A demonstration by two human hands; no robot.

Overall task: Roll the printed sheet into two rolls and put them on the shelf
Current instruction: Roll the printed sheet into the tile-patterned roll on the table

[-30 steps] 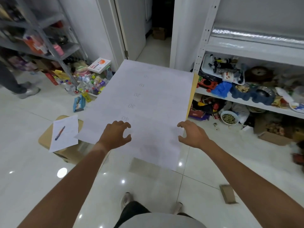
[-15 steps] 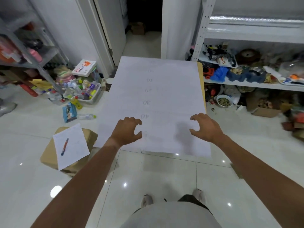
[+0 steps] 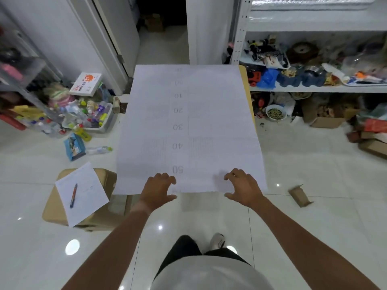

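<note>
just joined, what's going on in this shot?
A person stands over a large printed sheet lying flat on a table, numbers 10 to 50 down its middle. Left hand and right hand sit at the near edge, fingers curled as if about to start rolling. No roll yet. The cluttered shelf is to the right.

Glossy white floor tiles (image 3: 293, 206) throw back ceiling light spots. A white door (image 3: 123, 28) stands open at upper centre — dark beyond. Upper right, a white metal rack (image 3: 240, 32); upper left, a grey one (image 3: 31, 65) — both cluttered.
</note>
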